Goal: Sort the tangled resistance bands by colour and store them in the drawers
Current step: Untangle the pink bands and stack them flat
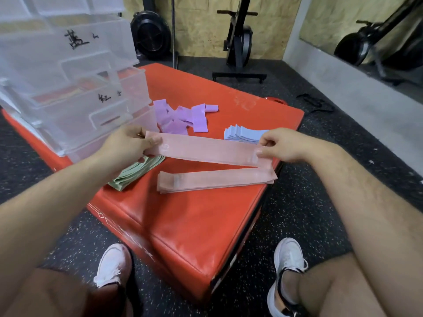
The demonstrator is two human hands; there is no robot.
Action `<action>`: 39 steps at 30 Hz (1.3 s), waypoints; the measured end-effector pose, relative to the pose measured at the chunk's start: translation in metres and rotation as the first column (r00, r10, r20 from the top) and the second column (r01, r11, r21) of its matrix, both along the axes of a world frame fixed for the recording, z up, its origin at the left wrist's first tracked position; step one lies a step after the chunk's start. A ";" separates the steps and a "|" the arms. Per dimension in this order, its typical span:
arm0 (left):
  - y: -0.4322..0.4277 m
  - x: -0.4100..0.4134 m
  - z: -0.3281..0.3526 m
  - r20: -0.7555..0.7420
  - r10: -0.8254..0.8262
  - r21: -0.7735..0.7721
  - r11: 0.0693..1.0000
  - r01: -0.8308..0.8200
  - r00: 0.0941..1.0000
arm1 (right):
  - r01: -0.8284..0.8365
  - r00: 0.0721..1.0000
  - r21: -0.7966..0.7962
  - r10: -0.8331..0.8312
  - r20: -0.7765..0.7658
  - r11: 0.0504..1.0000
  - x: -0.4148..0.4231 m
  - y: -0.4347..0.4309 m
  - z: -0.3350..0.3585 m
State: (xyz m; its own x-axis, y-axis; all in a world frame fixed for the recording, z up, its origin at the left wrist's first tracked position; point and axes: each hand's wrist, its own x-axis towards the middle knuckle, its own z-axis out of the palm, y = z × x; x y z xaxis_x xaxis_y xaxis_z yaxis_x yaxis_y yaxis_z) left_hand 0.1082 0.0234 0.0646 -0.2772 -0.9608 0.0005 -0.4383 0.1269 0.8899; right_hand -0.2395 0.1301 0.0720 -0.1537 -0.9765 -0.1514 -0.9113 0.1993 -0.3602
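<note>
Evidently, the left hand (128, 145) and right hand (281, 145) each pinched an end of a pink band (210, 151), holding it flat just above the pink stack (215, 180), probably to lay it squarely on top.

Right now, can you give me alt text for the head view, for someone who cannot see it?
The left hand and right hand pinch the ends of a pink band, held flat above a red pad. On the pad lie a pink stack, green stack, blue stack and loose purple pile, beside clear drawers.
</note>
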 end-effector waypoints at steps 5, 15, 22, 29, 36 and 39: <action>0.006 0.000 -0.015 0.111 -0.032 0.001 0.999 0.032 0.993 | 0.099 0.981 0.054 -0.107 0.165 0.994 -0.024 0.020 -0.010; 0.020 -0.018 -0.042 0.439 -0.041 -0.193 0.971 0.139 0.897 | 0.226 0.932 0.141 -0.256 0.256 0.964 -0.022 0.028 -0.030; 0.016 -0.016 -0.062 0.519 -0.040 -0.227 0.957 0.183 0.854 | 0.251 0.938 0.174 -0.283 0.200 0.952 -0.018 0.022 -0.039; 0.013 -0.015 -0.073 0.526 -0.055 -0.267 0.937 0.226 0.849 | 0.280 0.932 0.157 -0.307 0.192 0.947 -0.013 0.019 -0.047; 0.013 -0.014 -0.075 0.659 -0.005 -0.335 0.893 0.300 0.752 | 0.342 0.932 0.223 -0.359 0.040 0.913 -0.005 0.019 -0.044; 0.021 -0.028 -0.069 0.688 -0.037 -0.410 0.804 0.430 0.725 | 0.388 0.875 0.289 -0.448 0.181 0.875 -0.006 0.018 -0.045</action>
State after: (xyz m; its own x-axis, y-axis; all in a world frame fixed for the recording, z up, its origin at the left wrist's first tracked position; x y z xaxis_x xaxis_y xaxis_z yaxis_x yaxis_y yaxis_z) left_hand 0.0799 0.0441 -0.0045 -0.6143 -0.7623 0.2039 -0.7420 0.6459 0.1796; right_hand -0.2451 0.1481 0.0269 -0.4702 -0.7578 -0.4524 -0.6163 0.6488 -0.4463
